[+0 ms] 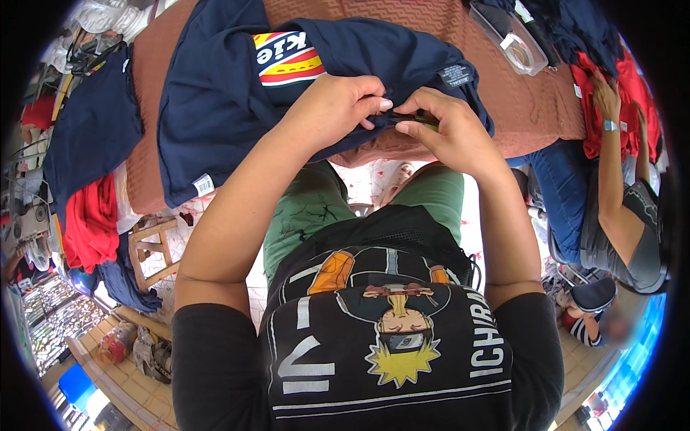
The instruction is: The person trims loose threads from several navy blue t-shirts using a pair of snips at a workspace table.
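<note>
Garment point(208, 93): lettered print point(291, 66), white tag point(204, 185)

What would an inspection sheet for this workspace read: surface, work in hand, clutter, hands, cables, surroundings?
Surface: brown textured cloth, largely covered by the work.
Job's things: navy garment, bunched, with a colourful printed patch and a white tag.
Clutter: clear plastic container at the far right; navy fabric and red fabric at left.
Hands: left hand pinches the garment; right hand holds a small dark and yellow-green tool, partly hidden.
Cables: thin dark loop by the person's right side; cable or cord, cannot tell.
Surroundings: co-worker's hand at red garments, right; wooden frame, left.
</note>
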A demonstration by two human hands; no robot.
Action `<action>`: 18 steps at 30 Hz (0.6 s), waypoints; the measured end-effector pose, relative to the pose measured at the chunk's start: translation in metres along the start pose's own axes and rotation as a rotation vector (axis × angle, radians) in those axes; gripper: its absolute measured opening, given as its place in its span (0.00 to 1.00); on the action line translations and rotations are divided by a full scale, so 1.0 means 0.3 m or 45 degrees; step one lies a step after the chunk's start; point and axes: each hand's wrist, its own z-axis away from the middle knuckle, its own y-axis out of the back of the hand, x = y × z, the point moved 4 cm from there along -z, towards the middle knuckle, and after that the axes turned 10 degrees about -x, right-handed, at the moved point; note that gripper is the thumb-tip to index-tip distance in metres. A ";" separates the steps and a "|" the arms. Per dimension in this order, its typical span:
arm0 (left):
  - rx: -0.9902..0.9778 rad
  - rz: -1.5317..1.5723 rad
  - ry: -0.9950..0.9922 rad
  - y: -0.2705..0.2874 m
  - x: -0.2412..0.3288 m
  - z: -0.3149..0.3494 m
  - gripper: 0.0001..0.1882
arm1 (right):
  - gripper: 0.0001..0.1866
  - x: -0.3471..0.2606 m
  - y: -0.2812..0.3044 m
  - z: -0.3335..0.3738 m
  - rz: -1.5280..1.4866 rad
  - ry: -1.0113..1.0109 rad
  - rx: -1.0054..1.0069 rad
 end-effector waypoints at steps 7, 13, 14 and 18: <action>-0.007 -0.046 0.045 0.000 0.017 0.007 0.10 | 0.10 -0.008 -0.011 -0.021 -0.010 -0.006 0.011; 0.040 0.027 0.067 0.000 0.013 0.011 0.10 | 0.10 -0.009 -0.007 -0.017 -0.021 -0.076 -0.015; 0.046 0.046 0.074 -0.001 0.009 0.012 0.10 | 0.10 -0.008 -0.007 -0.018 -0.034 -0.077 -0.006; 0.074 0.125 0.096 -0.003 0.014 0.017 0.10 | 0.10 0.006 -0.014 -0.022 -0.055 -0.058 0.027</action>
